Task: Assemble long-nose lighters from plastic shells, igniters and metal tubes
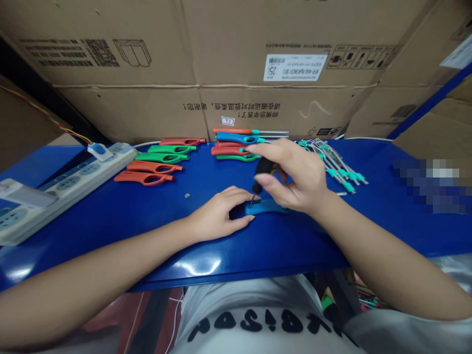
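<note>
My right hand (pixel 295 172) is closed round the black handle of a screwdriver (pixel 261 176). The screwdriver leans a little, its thin tip down on a blue plastic lighter handle (pixel 267 206) that lies flat on the table. With thumb and fingers, my left hand (pixel 221 211) grips the left end of that blue handle and holds it against the tabletop. My right hand hides part of the handle's right end. Left of my left hand lies a small heap of tiny screws (pixel 187 195).
Orange handle shells (pixel 145 177) and green ones (pixel 162 157) lie at the left. Behind my hands are stacked lighters (pixel 230 150); metal rods with green ends (pixel 341 167) lie at right. A power strip (pixel 73 184) runs along the left; a cardboard sheet (pixel 147 108) stands behind.
</note>
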Tool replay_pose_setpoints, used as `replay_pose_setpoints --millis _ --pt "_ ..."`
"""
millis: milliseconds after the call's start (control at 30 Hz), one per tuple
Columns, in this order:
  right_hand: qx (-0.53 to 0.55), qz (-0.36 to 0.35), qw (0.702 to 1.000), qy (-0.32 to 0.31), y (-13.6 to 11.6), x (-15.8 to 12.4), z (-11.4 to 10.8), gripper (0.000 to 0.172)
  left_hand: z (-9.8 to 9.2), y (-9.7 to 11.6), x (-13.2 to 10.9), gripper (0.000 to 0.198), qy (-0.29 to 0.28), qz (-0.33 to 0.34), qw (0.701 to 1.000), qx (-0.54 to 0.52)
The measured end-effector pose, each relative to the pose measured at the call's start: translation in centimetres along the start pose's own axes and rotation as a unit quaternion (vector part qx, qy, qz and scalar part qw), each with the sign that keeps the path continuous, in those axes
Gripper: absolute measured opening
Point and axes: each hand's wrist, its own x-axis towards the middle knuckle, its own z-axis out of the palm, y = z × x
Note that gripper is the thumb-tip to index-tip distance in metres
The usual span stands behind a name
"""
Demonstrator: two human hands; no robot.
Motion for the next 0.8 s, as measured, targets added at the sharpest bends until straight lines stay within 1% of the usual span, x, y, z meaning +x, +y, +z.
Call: replay_pose_setpoints --millis 133,167,233,333,400,433,533,600,733,800 --pt "0.110 0.054 0.991 -0.049 -0.26 0.39 0.17 0.044 -0.03 0.06 0.04 0.035 -0.006 -0.005 1.000 -0.004" --pt "0.116 0.064 0.990 -0.049 -0.21 0.43 0.20 0.042 -0.01 0.03 0.03 0.036 -0.006 -0.006 1.000 -0.004" --pt "0.085 0.062 0.994 -0.031 0.03 0.41 0.13 0.036 0.04 -0.06 -0.02 0.036 -0.005 -0.006 1.000 -0.003" --pt "0.020 0.009 1.000 -0.009 0.29 0.35 -0.12 0.033 0.12 -0.22 -0.07 0.038 -0.003 -0.002 1.000 0.001" --pt "0.026 -0.018 0.999 -0.029 0.17 0.40 -0.18 0.036 0.13 -0.26 -0.06 0.038 -0.004 -0.001 1.000 0.004" --pt "0.043 -0.017 0.998 -0.045 0.03 0.44 -0.15 0.038 0.12 -0.26 -0.04 0.037 -0.004 -0.001 1.000 0.004" --pt "0.095 0.031 0.991 -0.084 -0.36 0.50 0.10 0.043 0.10 -0.20 -0.01 0.036 -0.006 -0.002 1.000 0.000" --pt "0.084 0.044 0.993 -0.067 -0.37 0.40 0.22 0.039 0.09 -0.16 -0.01 0.036 -0.007 -0.005 1.000 -0.002" --pt "-0.020 0.004 1.000 -0.001 -0.10 0.22 0.14 0.038 0.07 -0.14 -0.03 0.037 -0.009 -0.007 1.000 -0.008" --pt "-0.015 0.002 1.000 -0.005 -0.15 0.34 0.14 0.036 0.07 -0.14 -0.02 0.037 -0.007 -0.007 1.000 -0.007"
